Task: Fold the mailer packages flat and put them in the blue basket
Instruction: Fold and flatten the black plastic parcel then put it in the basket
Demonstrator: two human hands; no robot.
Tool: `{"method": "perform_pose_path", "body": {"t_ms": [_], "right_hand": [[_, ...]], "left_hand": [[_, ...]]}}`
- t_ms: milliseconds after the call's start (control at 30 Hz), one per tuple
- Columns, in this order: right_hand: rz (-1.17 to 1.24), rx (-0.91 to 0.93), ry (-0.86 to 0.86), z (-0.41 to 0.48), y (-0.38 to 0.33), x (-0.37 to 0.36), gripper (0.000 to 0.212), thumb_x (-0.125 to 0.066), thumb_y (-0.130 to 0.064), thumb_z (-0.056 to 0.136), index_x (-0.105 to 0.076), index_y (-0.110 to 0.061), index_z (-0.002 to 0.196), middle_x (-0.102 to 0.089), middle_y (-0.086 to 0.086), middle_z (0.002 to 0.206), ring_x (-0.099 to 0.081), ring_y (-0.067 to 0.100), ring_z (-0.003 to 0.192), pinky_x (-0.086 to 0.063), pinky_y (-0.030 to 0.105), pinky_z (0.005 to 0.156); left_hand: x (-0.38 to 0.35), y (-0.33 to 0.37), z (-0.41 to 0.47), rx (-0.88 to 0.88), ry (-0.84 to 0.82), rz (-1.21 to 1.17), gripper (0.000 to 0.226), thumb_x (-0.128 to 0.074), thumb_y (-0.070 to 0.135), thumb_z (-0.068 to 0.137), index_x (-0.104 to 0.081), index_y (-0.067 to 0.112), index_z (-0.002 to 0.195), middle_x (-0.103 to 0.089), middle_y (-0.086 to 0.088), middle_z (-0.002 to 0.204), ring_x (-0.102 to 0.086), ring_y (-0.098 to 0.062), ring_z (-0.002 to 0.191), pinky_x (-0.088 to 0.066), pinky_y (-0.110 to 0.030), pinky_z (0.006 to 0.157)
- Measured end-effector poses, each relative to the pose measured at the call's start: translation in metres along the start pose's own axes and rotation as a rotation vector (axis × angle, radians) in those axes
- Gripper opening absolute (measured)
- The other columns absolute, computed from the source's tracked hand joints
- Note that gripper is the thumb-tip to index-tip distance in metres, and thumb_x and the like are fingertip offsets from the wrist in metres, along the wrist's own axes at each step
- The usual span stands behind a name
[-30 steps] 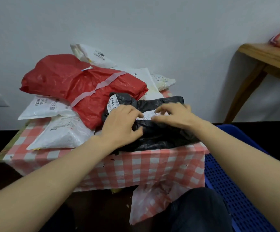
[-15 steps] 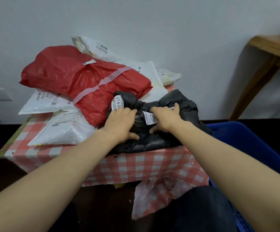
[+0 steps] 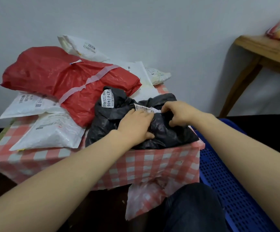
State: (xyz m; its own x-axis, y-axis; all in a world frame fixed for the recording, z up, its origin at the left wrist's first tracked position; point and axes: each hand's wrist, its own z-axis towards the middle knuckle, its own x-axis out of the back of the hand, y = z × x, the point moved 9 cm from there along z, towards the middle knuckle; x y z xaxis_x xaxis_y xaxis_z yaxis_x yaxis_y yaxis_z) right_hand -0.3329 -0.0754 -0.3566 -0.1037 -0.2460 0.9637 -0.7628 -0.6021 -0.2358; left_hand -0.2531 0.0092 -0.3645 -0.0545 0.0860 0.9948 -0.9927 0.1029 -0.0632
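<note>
At nine o'clock on the checked desk (image 3: 161, 163) lie white mailers (image 3: 52, 131) under a red mailer (image 3: 72, 81). At centre the black mailer (image 3: 162, 131) is more bunched than a moment ago, its far flap pulled in. The left hand (image 3: 136, 126) presses flat on it; the right hand (image 3: 177, 113), which has slid toward three o'clock, pinches its folded plastic. Folding looks half done; the blue basket (image 3: 228, 181) waits at four o'clock.
</note>
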Motion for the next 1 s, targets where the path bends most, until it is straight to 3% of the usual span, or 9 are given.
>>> {"method": "perform_pose_path", "body": {"t_ms": [100,200,367,433,567,667,767,867,1000], "right_hand": [[-0.141,0.002,-0.112,0.004,0.003,-0.027,0.080,-0.072,-0.017,0.075,-0.031,-0.020,0.143,-0.043,0.006,0.144,-0.037,0.025,0.133,-0.032,0.040,0.109],[-0.289,-0.030,-0.186,0.009,0.003,-0.039,0.085,-0.073,-0.026,0.076,-0.024,-0.021,0.146,-0.033,0.006,0.150,-0.015,0.023,0.145,-0.005,0.047,0.116],[-0.330,0.011,-0.004,0.015,-0.004,-0.029,0.042,-0.069,-0.026,0.076,-0.047,-0.018,0.111,-0.059,0.003,0.108,-0.055,0.025,0.109,-0.021,0.039,0.107],[-0.225,0.017,0.050,0.011,-0.002,-0.025,0.035,-0.067,-0.020,0.077,-0.043,-0.020,0.102,-0.059,0.001,0.103,-0.056,0.025,0.105,-0.026,0.035,0.099],[-0.067,-0.019,0.094,0.000,0.002,-0.003,0.046,-0.066,-0.019,0.075,-0.046,-0.022,0.116,-0.055,0.000,0.114,-0.051,0.022,0.112,-0.026,0.035,0.098],[0.090,0.089,0.321,-0.005,-0.020,0.033,0.032,-0.060,-0.018,0.080,-0.055,-0.021,0.111,-0.058,-0.003,0.108,-0.052,0.019,0.110,-0.030,0.033,0.097],[-0.029,0.154,0.210,0.009,-0.046,0.010,0.048,-0.063,-0.027,0.086,-0.048,-0.019,0.131,-0.055,0.001,0.131,-0.048,0.023,0.125,-0.036,0.037,0.104],[-0.187,0.093,-0.022,0.026,-0.050,-0.034,0.089,-0.068,-0.038,0.084,-0.013,-0.016,0.151,-0.024,0.004,0.155,-0.017,0.022,0.145,-0.010,0.056,0.115],[-0.207,0.016,0.014,0.034,-0.047,-0.034,0.078,-0.074,-0.043,0.076,-0.033,-0.014,0.136,-0.043,0.009,0.138,-0.035,0.032,0.132,-0.016,0.058,0.110]], "left_hand": [[-0.017,-0.001,0.008,-0.001,-0.126,0.011,0.092,-0.061,0.051,0.084,-0.007,0.020,0.152,-0.024,-0.002,0.155,-0.020,-0.022,0.142,-0.025,-0.038,0.114],[-0.022,-0.006,0.011,0.096,-0.208,-0.076,0.096,-0.067,0.045,0.082,-0.008,0.015,0.151,-0.034,-0.009,0.149,-0.034,-0.027,0.136,-0.034,-0.038,0.103],[-0.021,-0.014,0.015,0.166,-0.111,-0.096,0.057,-0.068,0.037,0.084,-0.040,0.013,0.127,-0.058,-0.009,0.126,-0.053,-0.031,0.116,-0.037,-0.038,0.092],[-0.019,-0.015,0.011,0.167,-0.076,-0.134,0.050,-0.067,0.038,0.084,-0.043,0.017,0.122,-0.059,-0.005,0.124,-0.052,-0.028,0.115,-0.035,-0.037,0.092],[0.017,-0.018,-0.005,0.139,0.092,-0.264,0.054,-0.055,0.048,0.081,-0.050,0.026,0.130,-0.052,-0.004,0.128,-0.045,-0.026,0.121,-0.033,-0.036,0.099],[0.048,-0.038,-0.019,0.126,0.223,-0.092,0.049,-0.051,0.037,0.082,-0.055,0.022,0.129,-0.056,-0.003,0.129,-0.045,-0.026,0.122,-0.034,-0.037,0.103],[0.017,-0.059,-0.024,0.189,-0.069,0.140,0.084,-0.063,0.050,0.082,-0.023,0.018,0.149,-0.027,-0.004,0.154,-0.017,-0.023,0.144,-0.010,-0.040,0.117],[-0.014,-0.069,-0.029,0.239,-0.224,0.041,0.113,-0.067,0.056,0.076,0.010,0.020,0.151,0.007,-0.003,0.160,0.009,-0.022,0.147,-0.007,-0.040,0.118],[-0.024,-0.082,-0.029,0.273,-0.227,-0.048,0.129,-0.071,0.058,0.070,0.022,0.014,0.148,0.021,-0.003,0.157,0.018,-0.022,0.145,-0.004,-0.040,0.118]]}}
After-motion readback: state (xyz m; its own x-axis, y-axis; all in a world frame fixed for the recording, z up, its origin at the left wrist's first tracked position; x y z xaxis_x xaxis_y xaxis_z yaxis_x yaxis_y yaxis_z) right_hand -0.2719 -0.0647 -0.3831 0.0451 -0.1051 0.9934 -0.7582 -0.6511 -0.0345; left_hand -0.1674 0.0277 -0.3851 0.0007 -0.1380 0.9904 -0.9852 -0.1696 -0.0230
